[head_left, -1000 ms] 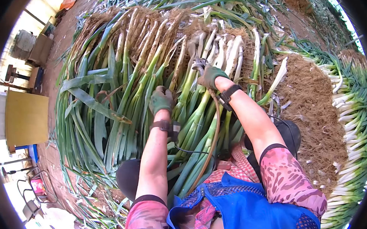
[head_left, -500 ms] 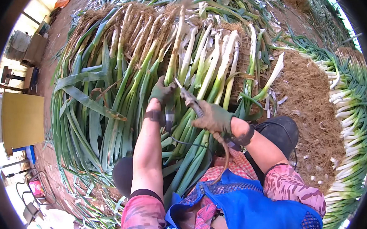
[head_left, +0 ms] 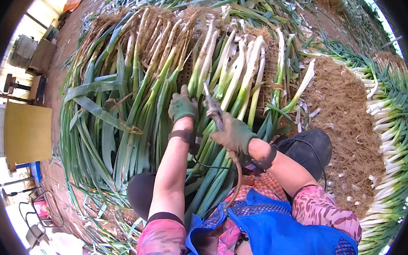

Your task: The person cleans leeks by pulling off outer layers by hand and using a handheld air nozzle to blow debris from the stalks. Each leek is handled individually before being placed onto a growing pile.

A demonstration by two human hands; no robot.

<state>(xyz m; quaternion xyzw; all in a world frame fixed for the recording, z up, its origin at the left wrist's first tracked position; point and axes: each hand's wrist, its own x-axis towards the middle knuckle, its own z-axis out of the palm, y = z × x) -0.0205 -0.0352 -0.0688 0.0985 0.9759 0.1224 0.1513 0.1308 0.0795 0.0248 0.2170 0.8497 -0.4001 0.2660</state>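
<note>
My left hand (head_left: 183,104), in a green-grey work glove, is closed around the green part of a leek (head_left: 202,53). Its fingers are partly hidden, and the leek's pale shank points away from me. My right hand (head_left: 234,134), gloved too, grips an air blow gun (head_left: 215,113) with a thin metal nozzle. That nozzle points at the leeks just right of my left hand. A brown hose (head_left: 238,176) runs from the gun down toward my lap. Soil-stained leeks (head_left: 156,49) lie to the left, and whiter ones (head_left: 251,65) to the right.
Brown root fibres (head_left: 344,120) cover the ground at my right, beside a long row of white-stemmed leeks (head_left: 389,150). My dark-clad knees flank the pile. A yellow panel (head_left: 28,132) and a metal-framed chair (head_left: 44,214) stand at the left. Leaf scraps lie beyond the pile.
My left hand has shifted right, closer to the blow gun. The stalk in front of it looks whiter than the brownish one before. My right hand has moved slightly left, and the nozzle points more upright.
</note>
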